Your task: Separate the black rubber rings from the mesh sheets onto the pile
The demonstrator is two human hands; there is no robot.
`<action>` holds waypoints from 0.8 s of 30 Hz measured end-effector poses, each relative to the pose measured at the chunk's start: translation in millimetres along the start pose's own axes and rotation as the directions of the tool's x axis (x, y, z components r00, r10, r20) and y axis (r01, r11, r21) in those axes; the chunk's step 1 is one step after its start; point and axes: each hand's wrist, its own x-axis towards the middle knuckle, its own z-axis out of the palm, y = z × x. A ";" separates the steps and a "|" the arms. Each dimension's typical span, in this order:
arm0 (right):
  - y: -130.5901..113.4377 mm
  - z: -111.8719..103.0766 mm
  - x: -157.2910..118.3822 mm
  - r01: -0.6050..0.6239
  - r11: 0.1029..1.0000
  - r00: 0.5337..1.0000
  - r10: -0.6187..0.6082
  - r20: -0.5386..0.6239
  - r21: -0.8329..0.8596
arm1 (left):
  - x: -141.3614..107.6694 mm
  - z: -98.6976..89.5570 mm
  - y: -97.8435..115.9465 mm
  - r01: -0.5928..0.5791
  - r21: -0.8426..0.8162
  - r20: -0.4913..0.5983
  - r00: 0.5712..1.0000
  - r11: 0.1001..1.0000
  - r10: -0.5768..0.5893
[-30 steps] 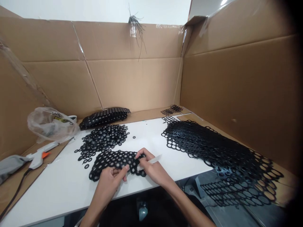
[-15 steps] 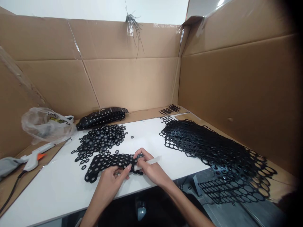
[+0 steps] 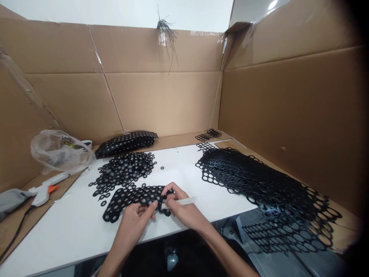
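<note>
A black sheet of joined rings with grey centres [image 3: 127, 197] lies bunched on the white board in front of me. My left hand [image 3: 137, 220] is closed on its near edge, the thumb lying along the top and the fingers curled beneath. At the sheet's right end is my right hand [image 3: 181, 206], its index finger bent over the corner. A whitish stick [image 3: 187, 200] is gripped in that hand and pokes out to the right between thumb and fingers. The fingertips partly hide where stick and sheet meet.
Loose black rings [image 3: 123, 169] are heaped behind the sheet. Black mesh sheets [image 3: 253, 177] are piled at right, overhanging the board's edge. A glue gun [image 3: 43, 194] with a cord, a plastic bag [image 3: 60, 150] and a dotted black bundle [image 3: 127, 142] stand left. Cardboard walls [image 3: 161, 100] enclose the table.
The view has shifted slightly. Both hands stay at the sheet, with small finger movements; the left thumb has moved a little left along the edge, and the stick has tilted flatter.
</note>
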 end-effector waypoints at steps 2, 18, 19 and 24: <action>-1.0 2.7 -1.4 0.021 1.000 1.000 -0.021 -0.004 -0.007 | 0.1 -0.8 -1.7 -0.002 -0.015 -0.016 1.000 1.000 0.002; 5.4 33.8 -5.6 0.196 0.954 0.971 -0.221 -0.092 -0.226 | -3.8 0.2 -10.9 -0.055 -0.203 -0.086 0.996 0.978 0.038; 4.3 32.7 -6.0 0.177 0.967 0.974 -0.199 -0.110 -0.182 | -3.9 0.4 -10.7 -0.051 -0.210 -0.089 0.995 0.976 0.033; -2.3 24.8 -9.8 0.145 0.989 0.969 -0.139 -0.204 0.012 | -3.4 0.5 -12.6 -0.009 -0.247 -0.120 0.993 0.969 -0.021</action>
